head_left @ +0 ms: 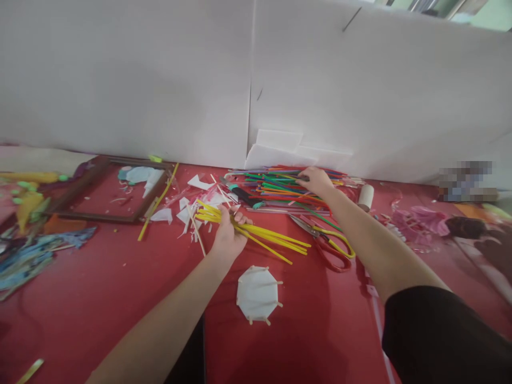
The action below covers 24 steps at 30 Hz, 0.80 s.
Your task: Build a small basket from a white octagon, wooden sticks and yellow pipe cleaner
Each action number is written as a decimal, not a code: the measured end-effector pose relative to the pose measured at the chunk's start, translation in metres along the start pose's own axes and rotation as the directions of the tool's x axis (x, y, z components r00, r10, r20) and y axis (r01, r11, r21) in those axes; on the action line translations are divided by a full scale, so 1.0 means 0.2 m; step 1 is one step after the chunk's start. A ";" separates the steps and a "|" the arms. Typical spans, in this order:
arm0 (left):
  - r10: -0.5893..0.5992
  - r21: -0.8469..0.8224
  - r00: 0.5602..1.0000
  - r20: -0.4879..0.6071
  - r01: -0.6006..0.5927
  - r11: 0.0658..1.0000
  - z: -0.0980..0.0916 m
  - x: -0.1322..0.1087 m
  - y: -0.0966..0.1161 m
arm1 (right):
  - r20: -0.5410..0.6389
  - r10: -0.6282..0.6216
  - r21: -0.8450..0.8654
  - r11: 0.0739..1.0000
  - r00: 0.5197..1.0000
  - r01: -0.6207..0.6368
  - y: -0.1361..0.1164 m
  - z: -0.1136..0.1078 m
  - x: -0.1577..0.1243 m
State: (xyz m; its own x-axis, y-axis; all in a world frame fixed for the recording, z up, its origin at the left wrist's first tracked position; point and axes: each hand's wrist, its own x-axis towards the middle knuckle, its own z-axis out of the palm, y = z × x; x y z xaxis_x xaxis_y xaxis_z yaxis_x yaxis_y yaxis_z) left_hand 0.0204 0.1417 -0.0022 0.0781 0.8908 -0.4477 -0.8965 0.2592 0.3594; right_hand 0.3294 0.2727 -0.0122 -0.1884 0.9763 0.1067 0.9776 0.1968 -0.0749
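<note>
Here, left hand clenched round yellow sticks, right hand loosely spread, touching coloured sticks

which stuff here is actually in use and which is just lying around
In use: left hand gripping yellow sticks; right hand on the coloured stick pile.

Lying about: scissors, white octagon, wooden frame, paper scraps, white roll, all on the red table.
</note>
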 end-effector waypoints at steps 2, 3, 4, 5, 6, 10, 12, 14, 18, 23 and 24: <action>-0.002 0.003 1.000 0.003 0.002 1.000 0.00 0.00 0.00 | -0.027 -0.009 0.018 1.000 1.000 0.010 -0.01 0.01 -0.01; -0.006 0.006 1.000 0.006 0.006 1.000 0.00 0.00 0.00 | -0.044 -0.010 0.029 0.999 0.999 0.012 -0.02 0.01 -0.01; -0.013 0.010 1.000 0.010 0.012 1.000 0.00 -0.01 0.00 | -0.067 -0.008 0.043 0.999 0.998 0.010 -0.03 0.00 -0.01; -0.021 0.016 1.000 0.015 0.021 1.000 0.00 -0.01 0.00 | -0.098 0.000 0.059 0.998 0.995 0.005 -0.03 0.00 -0.01; -0.030 0.022 0.999 0.020 0.030 0.999 0.00 -0.01 0.00 | -0.138 0.015 0.078 0.997 0.990 -0.004 -0.04 -0.01 -0.02; -0.047 0.035 0.998 0.033 0.046 0.998 0.00 -0.02 0.00 | -0.359 0.110 0.182 0.982 0.927 -0.046 -0.08 -0.09 -0.03; -0.045 0.039 0.998 0.033 0.044 0.998 0.00 -0.02 0.00 | -0.445 0.121 0.230 0.973 0.887 -0.017 -0.14 -0.15 -0.04; -0.039 0.047 0.999 0.034 0.037 0.998 0.01 -0.03 0.00 | -0.482 0.059 0.254 0.964 0.874 0.075 -0.25 -0.20 -0.06; -0.025 0.076 0.999 0.044 0.022 0.997 0.01 -0.04 -0.01 | -0.402 -0.269 0.256 0.885 0.875 0.389 -0.58 -0.21 -0.19; -0.047 0.107 0.999 -0.007 0.047 0.993 0.00 -0.04 0.00 | -0.224 -0.583 0.319 0.714 0.781 0.624 -0.89 -0.14 -0.38; -0.052 0.107 0.998 -0.022 0.054 0.993 -0.01 -0.03 0.00 | -0.202 -0.609 0.335 0.693 0.767 0.639 -0.91 -0.14 -0.40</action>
State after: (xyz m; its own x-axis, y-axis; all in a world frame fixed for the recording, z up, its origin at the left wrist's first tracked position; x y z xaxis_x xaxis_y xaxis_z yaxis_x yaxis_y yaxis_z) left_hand 0.0195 0.1350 -0.0002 0.1150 0.8676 -0.4838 -0.8392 0.3455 0.4200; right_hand 0.1701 0.1563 0.0196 -0.7209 0.6104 0.3282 0.5252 0.7901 -0.3160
